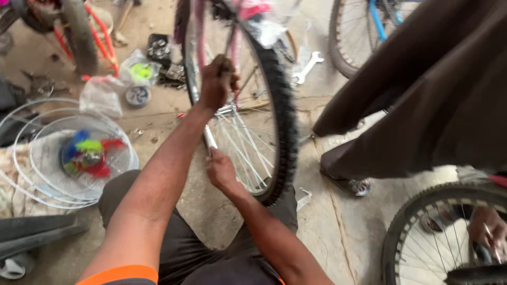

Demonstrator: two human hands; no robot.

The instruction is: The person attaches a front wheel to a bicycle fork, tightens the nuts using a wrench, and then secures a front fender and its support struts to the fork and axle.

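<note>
A bicycle wheel (280,121) with a black knobby tyre and silver spokes stands upright in front of me, mounted in a pink frame (200,37). My left hand (217,82) is closed around the frame or axle area by the wheel's hub. My right hand (222,170) is lower, at the spokes, gripping a thin white-handled tool (209,140) that points up toward the left hand. Its tip is hidden.
A person in a brown garment (422,95) and a sandal (353,184) stands close on the right. Another wheel (422,237) with someone's hand (488,227) is at bottom right. Wire fan guards (68,158) lie left. A wrench (307,66) lies on the concrete floor.
</note>
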